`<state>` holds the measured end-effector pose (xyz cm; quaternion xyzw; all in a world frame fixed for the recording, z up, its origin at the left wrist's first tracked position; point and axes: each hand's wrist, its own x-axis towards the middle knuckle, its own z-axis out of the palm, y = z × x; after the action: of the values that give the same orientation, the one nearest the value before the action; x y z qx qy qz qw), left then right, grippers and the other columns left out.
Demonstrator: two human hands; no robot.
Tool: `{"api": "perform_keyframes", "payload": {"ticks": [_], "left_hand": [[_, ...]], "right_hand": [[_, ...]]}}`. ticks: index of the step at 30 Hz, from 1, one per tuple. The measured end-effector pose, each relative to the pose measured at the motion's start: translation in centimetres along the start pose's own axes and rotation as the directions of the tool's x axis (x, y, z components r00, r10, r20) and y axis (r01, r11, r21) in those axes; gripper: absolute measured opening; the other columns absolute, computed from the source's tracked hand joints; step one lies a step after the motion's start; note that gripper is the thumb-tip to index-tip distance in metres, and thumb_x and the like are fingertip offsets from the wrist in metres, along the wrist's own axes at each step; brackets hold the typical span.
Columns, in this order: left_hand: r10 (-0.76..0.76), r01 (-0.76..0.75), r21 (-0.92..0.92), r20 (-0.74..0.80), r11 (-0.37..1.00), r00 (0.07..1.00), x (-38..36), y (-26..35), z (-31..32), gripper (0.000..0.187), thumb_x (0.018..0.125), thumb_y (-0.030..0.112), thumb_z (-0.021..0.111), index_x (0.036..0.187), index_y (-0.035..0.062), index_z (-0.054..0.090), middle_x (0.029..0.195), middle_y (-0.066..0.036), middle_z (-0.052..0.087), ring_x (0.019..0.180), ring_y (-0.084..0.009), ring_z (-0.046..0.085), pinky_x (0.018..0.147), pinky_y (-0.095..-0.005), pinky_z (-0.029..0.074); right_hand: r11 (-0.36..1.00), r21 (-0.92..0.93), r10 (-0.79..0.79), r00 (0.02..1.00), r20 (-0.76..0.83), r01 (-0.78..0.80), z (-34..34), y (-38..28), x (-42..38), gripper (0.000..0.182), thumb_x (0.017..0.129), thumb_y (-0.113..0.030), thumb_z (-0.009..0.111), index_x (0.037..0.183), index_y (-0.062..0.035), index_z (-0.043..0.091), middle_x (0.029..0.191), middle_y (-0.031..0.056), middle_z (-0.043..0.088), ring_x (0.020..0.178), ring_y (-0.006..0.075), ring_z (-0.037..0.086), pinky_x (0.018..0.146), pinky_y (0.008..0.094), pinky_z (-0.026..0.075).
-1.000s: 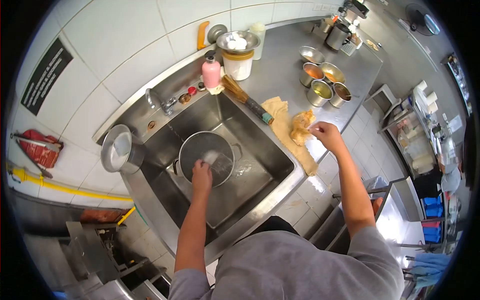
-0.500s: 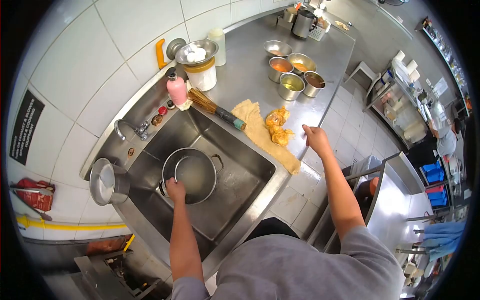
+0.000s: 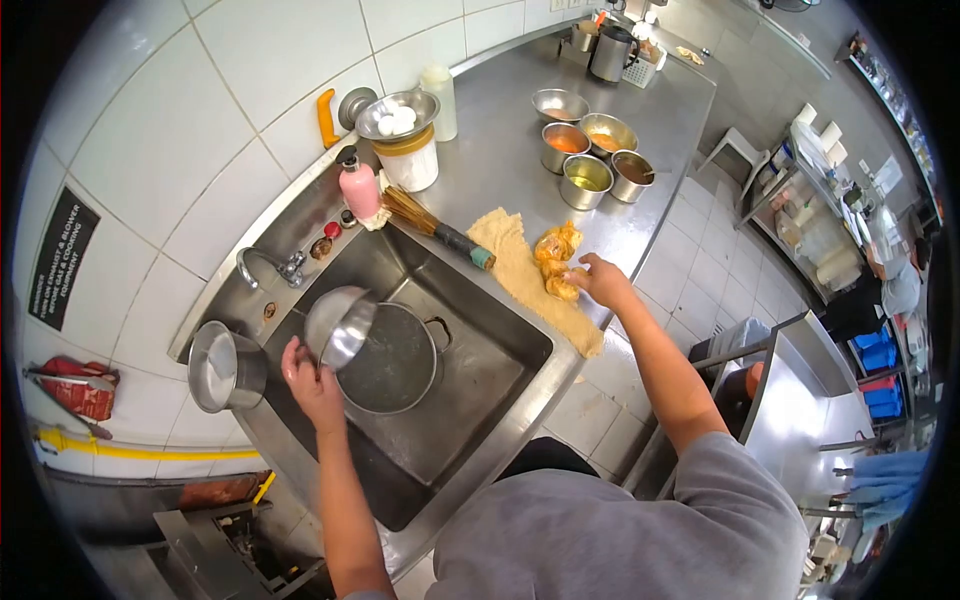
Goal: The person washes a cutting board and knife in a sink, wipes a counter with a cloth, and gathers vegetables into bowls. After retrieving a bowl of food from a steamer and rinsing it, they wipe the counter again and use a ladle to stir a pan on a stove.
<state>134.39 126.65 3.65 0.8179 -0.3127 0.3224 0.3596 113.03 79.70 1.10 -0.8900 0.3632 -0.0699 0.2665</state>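
Observation:
A shiny metal bowl (image 3: 343, 328) tilts over the left side of a pot (image 3: 395, 375) in the sink. My left hand (image 3: 315, 388) grips the bowl near its lower left rim. Cloudy liquid fills the pot, and one looped handle shows on its right. My right hand (image 3: 603, 283) is stretched over the counter, fingers apart, with its fingertips right at a crumpled yellow-orange plastic bundle (image 3: 558, 245). That bundle lies on a tan cloth (image 3: 520, 262) along the counter edge.
The steel sink (image 3: 480, 400) has a faucet (image 3: 275, 265) at its left. Behind stand a stick brush (image 3: 440, 230), a pink pump bottle (image 3: 358, 185) and a bowl of eggs (image 3: 398, 122). Several metal containers (image 3: 585, 185) sit farther back. Another pot (image 3: 225, 365) rests on the left ledge.
My left hand has lifted the bowl from the pot, up and to the left. My right hand has moved left to the yellow bundle, and its fingers have spread.

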Motion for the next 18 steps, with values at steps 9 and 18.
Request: {"api": "perform_keyframes", "payload": {"ticks": [9, 18], "left_hand": [[-0.624, 0.876, -0.474, 0.659, 0.089, 0.42, -2.7, 10.6, 9.9, 0.013, 0.093, 0.015, 0.059, 0.09, 0.0031, 0.055, 0.085, -0.005, 0.055, 0.068, -0.0099, 0.056, 0.051, -0.0271, 0.057], [-0.412, 0.916, -0.398, 0.827, 0.052, 0.383, -1.8, 16.9, 16.3, 0.025, 0.094, 0.021, 0.061, 0.08, 0.0051, 0.047, 0.08, -0.003, 0.048, 0.068, -0.01, 0.053, 0.057, -0.0298, 0.059]], "right_hand": [[0.959, 0.222, -0.182, 0.983, 0.002, 0.177, -3.8, -4.1, 0.9, 0.018, 0.078, -0.013, 0.073, 0.079, -0.0016, 0.06, 0.07, 0.0078, 0.062, 0.065, 0.0173, 0.058, 0.063, 0.0321, 0.048], [0.881, 0.275, -0.406, 0.914, 0.023, 0.384, -12.2, -12.0, -0.8, 0.008, 0.085, -0.007, 0.067, 0.087, -0.0005, 0.063, 0.074, 0.0029, 0.062, 0.067, 0.0098, 0.055, 0.065, 0.0276, 0.047]]}}
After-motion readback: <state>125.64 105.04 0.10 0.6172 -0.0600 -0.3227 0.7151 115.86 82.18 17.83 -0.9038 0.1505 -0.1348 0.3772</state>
